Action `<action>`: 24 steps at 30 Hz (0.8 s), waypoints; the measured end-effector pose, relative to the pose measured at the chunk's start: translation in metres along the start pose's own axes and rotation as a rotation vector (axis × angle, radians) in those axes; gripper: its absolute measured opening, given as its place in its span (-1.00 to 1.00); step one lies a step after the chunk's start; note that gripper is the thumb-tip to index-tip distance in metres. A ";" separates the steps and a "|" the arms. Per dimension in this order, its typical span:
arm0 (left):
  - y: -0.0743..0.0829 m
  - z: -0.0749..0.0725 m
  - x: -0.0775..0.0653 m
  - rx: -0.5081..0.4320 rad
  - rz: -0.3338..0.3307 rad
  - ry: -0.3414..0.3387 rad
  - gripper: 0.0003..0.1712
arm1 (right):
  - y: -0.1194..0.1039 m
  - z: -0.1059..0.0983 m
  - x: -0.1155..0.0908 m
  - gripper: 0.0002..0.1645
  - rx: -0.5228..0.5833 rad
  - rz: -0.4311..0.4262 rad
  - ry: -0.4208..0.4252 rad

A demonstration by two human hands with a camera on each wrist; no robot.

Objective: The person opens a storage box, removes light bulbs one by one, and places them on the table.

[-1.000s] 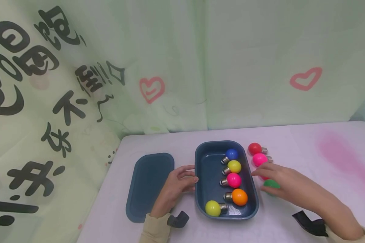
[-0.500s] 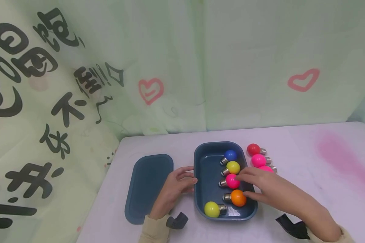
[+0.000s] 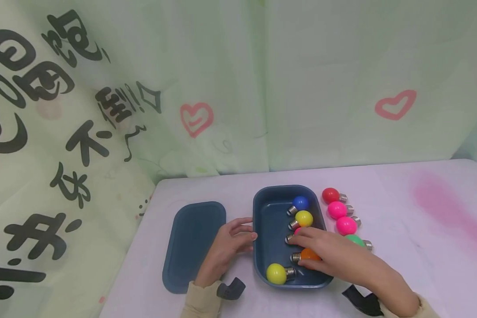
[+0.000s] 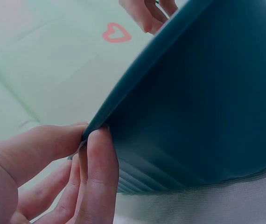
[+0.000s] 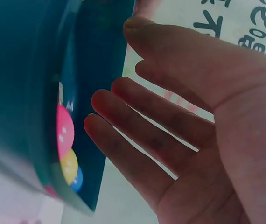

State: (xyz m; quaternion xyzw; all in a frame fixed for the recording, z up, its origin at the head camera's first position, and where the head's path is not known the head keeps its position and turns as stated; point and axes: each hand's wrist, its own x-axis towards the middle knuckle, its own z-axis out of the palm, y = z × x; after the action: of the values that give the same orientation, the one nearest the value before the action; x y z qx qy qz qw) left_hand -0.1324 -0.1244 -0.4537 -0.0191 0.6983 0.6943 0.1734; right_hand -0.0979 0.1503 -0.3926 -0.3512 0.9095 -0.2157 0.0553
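A dark blue box sits in front of me with several coloured light bulbs inside. My left hand is at its left side; in the left wrist view, thumb and index finger pinch the box's rim. Over the right half of the box is my right hand, partly covering a pink bulb and an orange bulb. The right wrist view shows its fingers straight and spread, holding nothing. A blue bulb and a yellow bulb lie farther back, another yellow bulb at the near left.
Right of the box lie a red bulb, two pink bulbs, one of them the nearer pink bulb, and a green bulb. A flat dark blue lid lies at the left on the white-covered table. A curtain hangs behind.
My right hand has moved left, from above the bulbs on the table to over the box. The green bulb beneath it has come back into sight. My left hand stays by the box.
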 end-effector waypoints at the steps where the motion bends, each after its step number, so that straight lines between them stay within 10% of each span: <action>1: 0.000 0.000 0.000 0.000 0.000 0.000 -0.41 | -0.001 0.001 0.001 -0.49 0.003 -0.004 -0.006; 24: 0.000 -0.001 0.000 -0.007 0.003 -0.011 -0.42 | -0.021 0.029 0.027 -0.53 0.037 -0.040 -0.151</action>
State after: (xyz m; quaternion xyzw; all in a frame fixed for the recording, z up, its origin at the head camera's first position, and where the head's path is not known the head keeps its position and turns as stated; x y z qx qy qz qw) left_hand -0.1327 -0.1250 -0.4539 -0.0150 0.6948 0.6971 0.1761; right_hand -0.0973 0.1083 -0.4080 -0.3835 0.8913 -0.2064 0.1261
